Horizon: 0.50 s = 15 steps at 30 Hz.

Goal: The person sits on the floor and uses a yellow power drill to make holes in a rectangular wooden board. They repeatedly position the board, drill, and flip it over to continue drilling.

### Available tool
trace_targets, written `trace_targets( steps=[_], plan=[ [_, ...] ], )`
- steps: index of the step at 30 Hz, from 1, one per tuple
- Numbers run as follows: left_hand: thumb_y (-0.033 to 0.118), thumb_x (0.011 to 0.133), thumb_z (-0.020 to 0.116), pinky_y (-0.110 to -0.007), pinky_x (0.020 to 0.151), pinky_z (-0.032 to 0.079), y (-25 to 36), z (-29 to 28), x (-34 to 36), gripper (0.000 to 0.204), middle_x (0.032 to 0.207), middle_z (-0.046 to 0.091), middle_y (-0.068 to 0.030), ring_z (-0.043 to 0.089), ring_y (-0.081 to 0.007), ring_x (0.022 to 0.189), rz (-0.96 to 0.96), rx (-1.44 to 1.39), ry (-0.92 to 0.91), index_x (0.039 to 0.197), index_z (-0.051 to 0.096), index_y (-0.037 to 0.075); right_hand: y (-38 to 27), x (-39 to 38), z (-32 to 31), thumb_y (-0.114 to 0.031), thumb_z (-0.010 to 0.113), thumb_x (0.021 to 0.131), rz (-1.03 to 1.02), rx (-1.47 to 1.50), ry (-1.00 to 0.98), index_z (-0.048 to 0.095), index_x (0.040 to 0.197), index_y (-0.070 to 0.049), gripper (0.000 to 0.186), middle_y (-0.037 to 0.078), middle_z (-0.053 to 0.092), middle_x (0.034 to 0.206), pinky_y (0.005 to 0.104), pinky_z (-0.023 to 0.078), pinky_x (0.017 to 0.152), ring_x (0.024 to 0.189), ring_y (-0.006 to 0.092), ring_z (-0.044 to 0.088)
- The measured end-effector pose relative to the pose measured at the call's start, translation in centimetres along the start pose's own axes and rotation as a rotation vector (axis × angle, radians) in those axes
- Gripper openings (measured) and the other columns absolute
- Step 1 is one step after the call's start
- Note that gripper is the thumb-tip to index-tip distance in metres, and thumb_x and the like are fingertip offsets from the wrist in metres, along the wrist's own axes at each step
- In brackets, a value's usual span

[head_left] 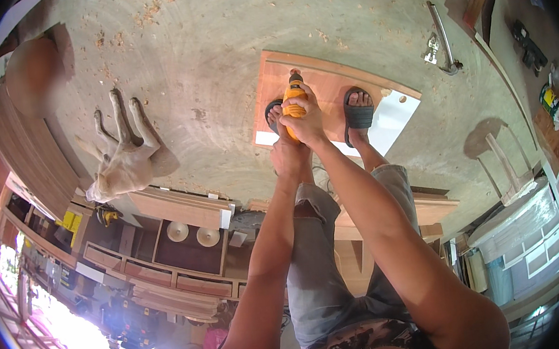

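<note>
Right hand (306, 120): grip closed around the yellow power drill (294, 103), fingers wrapped over its body.
Left hand (289, 157): at 6 o'clock of the right hand, touching it; grip closed on the drill's lower end.
Drill: pointed down onto the wooden panel (324, 81) on the concrete floor (215, 47).
Sandalled feet (358, 111): standing on the panel, either side of the drill.
Dog (125, 158): lying at 9 o'clock, well apart.

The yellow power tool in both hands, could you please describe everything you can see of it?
The yellow power tool looks like a handheld drill with an orange-yellow plastic body and a dark tip end. It points down at the reddish-brown wooden board on the floor, between the person's sandalled feet. The right hand wraps its body; the left hand sits just behind. Fingers hide most of it.
</note>
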<state>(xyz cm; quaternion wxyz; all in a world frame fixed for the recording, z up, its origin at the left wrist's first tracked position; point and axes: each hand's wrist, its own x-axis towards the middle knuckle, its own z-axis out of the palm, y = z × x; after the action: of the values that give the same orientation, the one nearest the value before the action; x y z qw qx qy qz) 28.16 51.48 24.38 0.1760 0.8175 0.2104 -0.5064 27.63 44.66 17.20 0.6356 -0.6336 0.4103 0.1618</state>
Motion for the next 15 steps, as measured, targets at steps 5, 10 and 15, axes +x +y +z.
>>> trace_targets(
  steps=[5, 10, 15],
  plan=[
    [0.038, 0.077, 0.079, -0.05, 0.074, 0.054, -0.8, 0.4, 0.1, 0.084, 0.097, 0.073, -0.0189, 0.069, -0.0415, 0.088, 0.013, -0.016, 0.014, 0.146, 0.033, 0.019, 0.5, -0.3, 0.2, -0.011, 0.08, 0.066, 0.018, -0.033, -0.007, 0.073, 0.087, -0.01, 0.022, 0.016, 0.038, 0.149, 0.0413, 0.043, 0.108, 0.136, 0.0338, 0.044],
    [0.038, 0.078, 0.078, -0.05, 0.073, 0.055, -1.2, 0.7, 0.1, 0.082, 0.096, 0.073, -0.0192, 0.069, -0.0419, 0.088, 0.016, -0.047, 0.041, 0.144, 0.034, 0.019, 0.8, -0.3, 0.3, -0.011, 0.08, 0.066, -0.005, -0.047, -0.019, 0.073, 0.087, -0.01, 0.022, 0.016, 0.038, 0.149, 0.0419, 0.043, 0.108, 0.137, 0.0343, 0.043],
    [0.038, 0.078, 0.078, -0.05, 0.073, 0.055, -1.3, 0.8, 0.1, 0.082, 0.095, 0.072, -0.0197, 0.069, -0.0422, 0.088, 0.011, -0.044, 0.024, 0.144, 0.034, 0.019, 0.6, -0.3, 0.2, -0.013, 0.081, 0.066, -0.027, -0.064, -0.028, 0.074, 0.088, -0.011, 0.023, 0.016, 0.038, 0.15, 0.0418, 0.042, 0.109, 0.137, 0.0344, 0.043]
  ],
)
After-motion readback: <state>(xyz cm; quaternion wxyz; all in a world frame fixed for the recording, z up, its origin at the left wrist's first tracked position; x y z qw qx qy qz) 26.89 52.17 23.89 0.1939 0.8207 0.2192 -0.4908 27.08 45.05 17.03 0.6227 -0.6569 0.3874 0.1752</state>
